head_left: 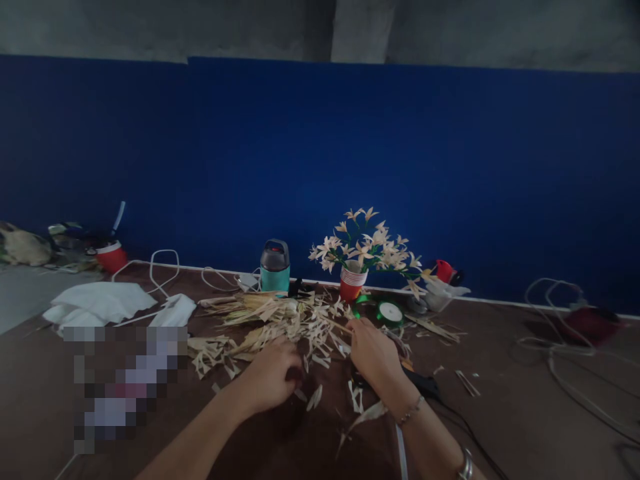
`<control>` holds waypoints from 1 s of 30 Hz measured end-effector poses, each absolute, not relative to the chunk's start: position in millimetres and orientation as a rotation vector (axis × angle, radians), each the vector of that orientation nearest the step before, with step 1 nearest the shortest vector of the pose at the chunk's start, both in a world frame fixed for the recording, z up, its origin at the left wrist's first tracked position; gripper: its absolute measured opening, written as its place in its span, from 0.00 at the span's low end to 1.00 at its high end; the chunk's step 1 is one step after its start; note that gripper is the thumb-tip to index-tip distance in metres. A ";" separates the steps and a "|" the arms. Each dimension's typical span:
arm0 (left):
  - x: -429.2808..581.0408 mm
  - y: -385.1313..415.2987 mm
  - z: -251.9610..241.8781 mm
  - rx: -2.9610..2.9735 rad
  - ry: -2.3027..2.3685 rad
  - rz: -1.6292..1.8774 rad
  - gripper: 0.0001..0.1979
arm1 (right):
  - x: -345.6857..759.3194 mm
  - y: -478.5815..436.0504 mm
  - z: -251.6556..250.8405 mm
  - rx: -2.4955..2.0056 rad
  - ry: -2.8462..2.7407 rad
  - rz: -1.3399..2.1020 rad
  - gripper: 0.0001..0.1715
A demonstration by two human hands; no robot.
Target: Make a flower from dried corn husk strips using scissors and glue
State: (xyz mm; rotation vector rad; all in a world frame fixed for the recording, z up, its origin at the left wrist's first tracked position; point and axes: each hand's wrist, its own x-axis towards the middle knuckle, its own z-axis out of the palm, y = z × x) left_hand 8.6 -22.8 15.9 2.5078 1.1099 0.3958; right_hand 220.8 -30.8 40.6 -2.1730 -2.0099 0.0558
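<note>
My right hand (373,350) is closed around a thin straw-coloured stem (339,326) that points left over the pile. My left hand (274,375) has its fingers curled at the near edge of the pile; what lies inside them, if anything, is hidden. Ahead of both hands spreads a heap of dried husk strips (270,312), with cut petal-like pieces (320,333) on its right side. Pale husk flowers (367,248) on green stems stand in a stack of red paper cups (353,283) beyond my right hand. Beside the cups lies a green tape roll (390,313).
Behind the heap stands a teal container with a dark lid (275,270). White cloth or plastic (100,303) lies left. A dark tool with a cable (423,383) is under my right forearm. Cords (555,340) loop at the right. A blue panel (320,167) rises behind.
</note>
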 end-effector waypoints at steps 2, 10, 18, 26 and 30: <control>7.0 -26.4 15.8 2.487 1.037 0.348 0.09 | 220.8 -31.3 42.1 -2.169 -1.988 -0.033 0.14; 3.5 -25.6 3.7 2.370 1.009 0.382 0.09 | 222.8 -36.1 55.6 -2.159 -2.018 -0.055 0.13; 15.3 -10.9 2.0 1.693 1.121 0.924 0.03 | 220.6 -31.7 46.0 -1.914 -1.919 0.176 0.15; 25.9 -16.8 3.6 1.193 0.983 1.122 0.12 | 184.7 -34.2 26.6 -1.324 -1.519 1.273 0.22; 26.9 -17.5 4.6 1.147 0.960 1.097 0.13 | 180.8 -40.9 34.6 -1.312 -1.297 1.580 0.26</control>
